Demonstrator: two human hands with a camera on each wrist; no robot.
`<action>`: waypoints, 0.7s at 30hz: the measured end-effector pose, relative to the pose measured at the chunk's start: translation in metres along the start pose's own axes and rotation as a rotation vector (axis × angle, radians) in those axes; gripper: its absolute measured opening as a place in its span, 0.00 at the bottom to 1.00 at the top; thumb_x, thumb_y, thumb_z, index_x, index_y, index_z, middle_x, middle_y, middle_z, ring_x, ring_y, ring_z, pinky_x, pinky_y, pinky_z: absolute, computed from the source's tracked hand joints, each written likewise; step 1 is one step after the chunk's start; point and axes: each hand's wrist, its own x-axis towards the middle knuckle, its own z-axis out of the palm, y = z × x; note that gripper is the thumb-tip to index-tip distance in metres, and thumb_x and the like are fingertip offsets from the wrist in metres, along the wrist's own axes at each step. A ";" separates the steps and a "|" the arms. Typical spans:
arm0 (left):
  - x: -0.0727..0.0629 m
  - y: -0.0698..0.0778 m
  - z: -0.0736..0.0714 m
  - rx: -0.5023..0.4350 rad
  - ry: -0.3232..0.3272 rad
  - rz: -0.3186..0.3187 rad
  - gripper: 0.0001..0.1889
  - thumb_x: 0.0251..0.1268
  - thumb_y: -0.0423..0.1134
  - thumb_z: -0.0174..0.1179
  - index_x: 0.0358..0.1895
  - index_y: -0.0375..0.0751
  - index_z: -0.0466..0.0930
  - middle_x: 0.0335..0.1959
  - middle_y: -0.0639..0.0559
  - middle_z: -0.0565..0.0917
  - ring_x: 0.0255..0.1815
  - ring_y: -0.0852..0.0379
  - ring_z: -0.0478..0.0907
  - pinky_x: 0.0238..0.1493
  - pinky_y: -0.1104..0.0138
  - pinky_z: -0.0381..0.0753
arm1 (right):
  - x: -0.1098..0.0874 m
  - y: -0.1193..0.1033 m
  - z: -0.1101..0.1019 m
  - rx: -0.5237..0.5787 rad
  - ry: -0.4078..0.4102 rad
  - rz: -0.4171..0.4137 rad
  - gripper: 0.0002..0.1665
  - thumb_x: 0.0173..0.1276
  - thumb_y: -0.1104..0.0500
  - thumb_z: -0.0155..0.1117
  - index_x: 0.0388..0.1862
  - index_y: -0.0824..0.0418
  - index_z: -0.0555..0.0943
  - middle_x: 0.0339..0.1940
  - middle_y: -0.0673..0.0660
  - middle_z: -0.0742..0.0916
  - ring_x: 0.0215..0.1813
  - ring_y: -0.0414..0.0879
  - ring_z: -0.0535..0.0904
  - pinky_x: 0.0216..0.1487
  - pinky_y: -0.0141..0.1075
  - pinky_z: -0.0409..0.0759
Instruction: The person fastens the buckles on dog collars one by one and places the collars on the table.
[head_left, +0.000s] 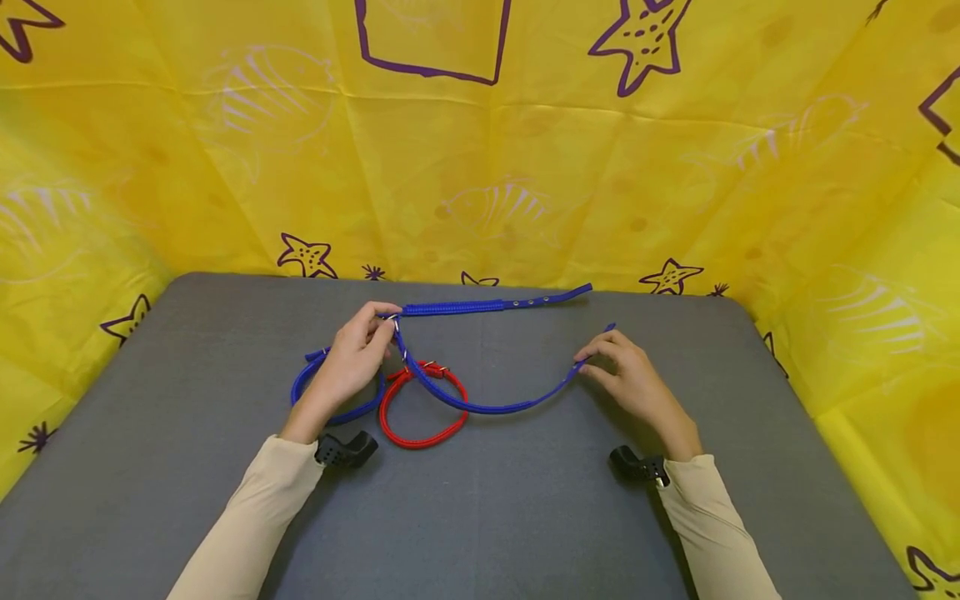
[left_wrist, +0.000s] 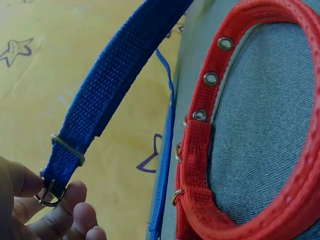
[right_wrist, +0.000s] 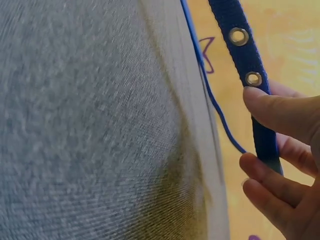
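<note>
A blue collar (head_left: 480,409) hangs in a sagging curve between the two hands, unbuckled. My left hand (head_left: 352,354) pinches its metal buckle end; the buckle (left_wrist: 48,196) shows between thumb and fingers in the left wrist view. With thumb and fingers, my right hand (head_left: 633,372) pinches the other end, just past the metal eyelets (right_wrist: 253,78). Below the strap lies a red collar (head_left: 423,444), fastened into a loop. Partly hidden under the left hand and forearm is a second blue collar (head_left: 297,385), also looped.
Another blue collar (head_left: 453,307) lies stretched out straight near the table's back edge, its eyelet end to the right. Yellow patterned cloth (head_left: 480,150) rises behind and at both sides of the grey table (head_left: 525,517). A black wrist camera (head_left: 347,450) sits on the left sleeve.
</note>
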 end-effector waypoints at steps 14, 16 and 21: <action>-0.005 0.007 0.007 0.045 -0.033 0.078 0.18 0.81 0.48 0.43 0.62 0.43 0.72 0.36 0.42 0.79 0.26 0.54 0.71 0.28 0.66 0.71 | -0.003 -0.007 0.000 -0.008 -0.026 -0.037 0.10 0.56 0.69 0.75 0.36 0.59 0.86 0.39 0.55 0.84 0.46 0.51 0.81 0.51 0.47 0.77; -0.005 0.009 0.009 0.057 -0.041 0.089 0.18 0.81 0.48 0.44 0.62 0.43 0.73 0.37 0.44 0.80 0.28 0.55 0.71 0.30 0.66 0.71 | -0.002 -0.008 0.001 -0.008 -0.029 -0.058 0.10 0.55 0.69 0.75 0.35 0.59 0.86 0.39 0.55 0.84 0.46 0.51 0.81 0.51 0.45 0.78; -0.006 0.014 0.011 0.056 -0.052 0.106 0.16 0.80 0.45 0.48 0.60 0.44 0.74 0.39 0.43 0.82 0.31 0.54 0.73 0.32 0.66 0.73 | -0.001 -0.011 0.004 0.007 -0.035 -0.092 0.10 0.56 0.69 0.75 0.34 0.57 0.87 0.44 0.60 0.83 0.50 0.52 0.79 0.54 0.43 0.75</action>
